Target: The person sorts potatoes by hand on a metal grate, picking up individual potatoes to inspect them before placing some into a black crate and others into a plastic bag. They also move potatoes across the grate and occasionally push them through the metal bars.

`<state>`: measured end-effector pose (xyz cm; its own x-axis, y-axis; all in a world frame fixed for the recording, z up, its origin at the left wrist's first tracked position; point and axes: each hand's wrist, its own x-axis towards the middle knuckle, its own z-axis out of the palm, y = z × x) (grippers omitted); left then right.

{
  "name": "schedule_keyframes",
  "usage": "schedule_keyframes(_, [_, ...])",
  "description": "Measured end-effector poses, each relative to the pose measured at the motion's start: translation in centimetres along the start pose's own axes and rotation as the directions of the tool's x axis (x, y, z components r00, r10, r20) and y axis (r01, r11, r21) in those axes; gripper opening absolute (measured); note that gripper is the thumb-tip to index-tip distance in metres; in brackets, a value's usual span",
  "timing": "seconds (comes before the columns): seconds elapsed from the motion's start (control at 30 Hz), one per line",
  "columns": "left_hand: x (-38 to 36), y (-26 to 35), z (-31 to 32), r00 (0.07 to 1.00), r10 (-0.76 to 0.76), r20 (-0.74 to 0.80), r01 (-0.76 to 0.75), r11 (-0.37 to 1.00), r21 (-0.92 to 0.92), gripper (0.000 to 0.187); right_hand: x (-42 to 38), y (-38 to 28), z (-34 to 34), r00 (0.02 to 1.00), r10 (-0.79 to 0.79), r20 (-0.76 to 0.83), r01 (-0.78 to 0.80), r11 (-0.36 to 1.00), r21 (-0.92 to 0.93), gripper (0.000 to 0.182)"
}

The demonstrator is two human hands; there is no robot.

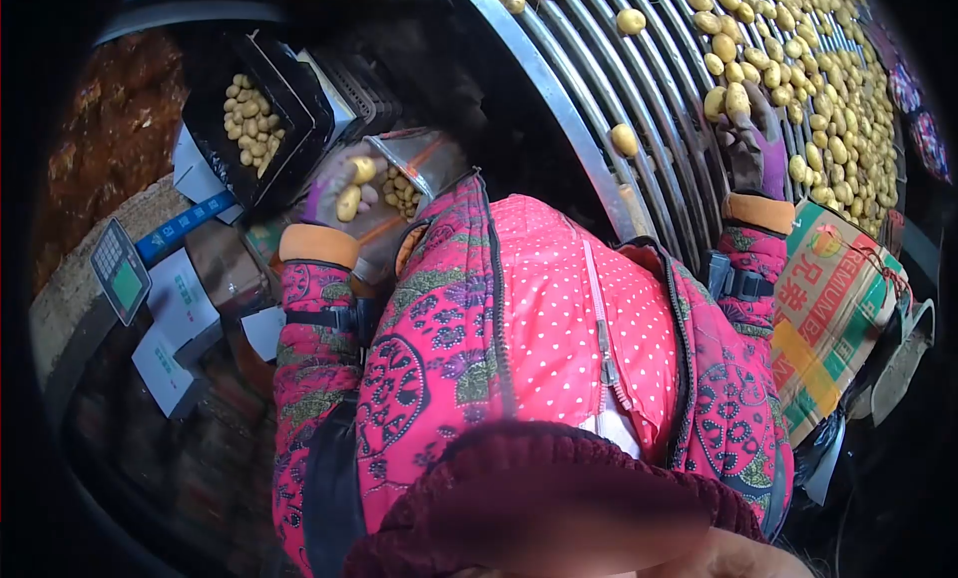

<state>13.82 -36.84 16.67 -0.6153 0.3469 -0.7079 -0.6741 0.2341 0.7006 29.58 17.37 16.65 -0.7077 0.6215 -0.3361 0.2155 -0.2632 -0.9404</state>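
My left hand (334, 191), in a purple and grey glove, holds two yellow potatoes (347, 203) beside an open container (427, 156) with small potatoes inside. Its fingers are partly blurred. On the right, my right hand (755, 144), gloved the same way, reaches over the metal roller rack (654, 109). Its fingers are closed round a potato (737, 100), and another potato (715, 103) lies against it. Many loose potatoes (838, 129) cover the rack beyond this hand, and a single potato (624, 140) rests nearer on the bars.
A black-lined box (299, 129) of potatoes (251, 124) stands at the upper left. Below it are a scale display (122, 273), a blue strip (185, 227) and white cartons (180, 308). A printed cardboard box (828, 303) is at my right forearm.
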Motion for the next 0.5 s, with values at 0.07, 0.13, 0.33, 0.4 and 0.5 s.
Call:
schedule_keyframes(0.07, [-2.5,-2.8,-1.9,0.997,0.074,-0.002,-0.042,0.589,0.807,0.046,0.1,0.0,-0.4,0.984,0.139,0.112,-0.146,0.987,0.061,0.044])
schedule_keyframes(0.13, [4.2,-11.6,-8.5,0.983,0.121,-0.139,0.092,0.333,0.938,0.049,-0.5,0.2,-0.5,0.958,0.138,0.251,-0.138,0.990,-0.017,0.039])
schedule_keyframes(0.33, [3.0,8.4,19.3,0.739,0.509,0.441,-0.600,0.795,0.087,0.054,-5.5,-4.1,4.4,0.877,0.053,0.478,-0.007,0.995,-0.097,0.040])
schedule_keyframes(0.4, [3.8,10.7,25.8,0.395,0.700,0.594,-0.916,0.350,0.197,0.063,-5.8,-4.8,6.8,0.894,-0.006,0.448,0.027,0.999,-0.041,0.038])
schedule_keyframes(0.5, [5.2,10.1,30.4,0.315,0.603,0.733,-0.946,0.262,0.192,0.059,-7.1,-4.0,6.3,0.889,-0.005,0.459,-0.025,0.998,0.060,0.029])
